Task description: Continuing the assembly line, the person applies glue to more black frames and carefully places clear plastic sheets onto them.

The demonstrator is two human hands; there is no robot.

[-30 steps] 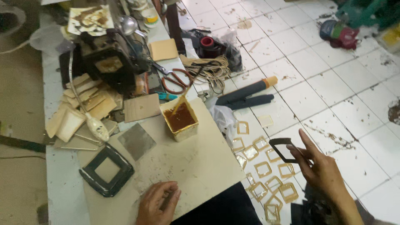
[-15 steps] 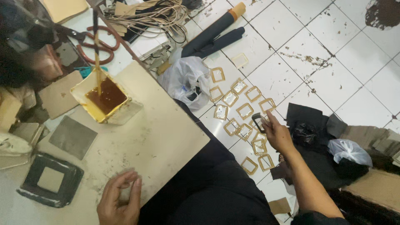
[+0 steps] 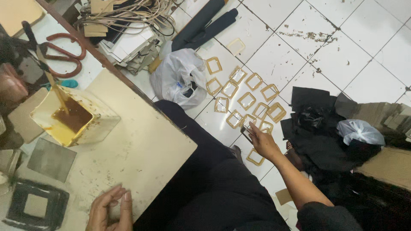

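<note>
Frames (image 3: 242, 92), tan-edged rectangular ones with open middles, lie scattered flat on the white tiled floor (image 3: 299, 30) to my right, about a dozen in a loose cluster, some touching at the corners. I see glossy, yellowish rims; one pale frame sits apart near the dark rolled bundles (image 3: 205, 23) at the top.

Largest in view is the floor, stained in patches. Next, the cream bench (image 3: 141, 149), scuffed and spotted, its corner over my dark-trousered lap. A heap of black material (image 3: 321, 128) lies right of the frames, with a pale blue plastic bag (image 3: 359, 130) on it and brown card sheets (image 3: 385, 164) cut off by the picture's edge. A crumpled white plastic bag (image 3: 180, 75) sits between bench and frames.

On the bench: a square tub (image 3: 70, 122) of brown liquid with a stick standing in it, a grey square sheet (image 3: 51, 159), a black frame (image 3: 34, 207) with a grey centre, partly cut off at the bottom. Red-handled scissors (image 3: 64, 53) lie further up.

My right hand (image 3: 262, 141) reaches down to the floor, pinching a dark frame (image 3: 246, 131) at the cluster's lower edge; the fingers cover much of it, so I cannot tell its full outline. My left hand (image 3: 110, 209) rests on the bench edge, fingers loosely curled, holding nothing I can make out; its wrist is cut off.
</note>
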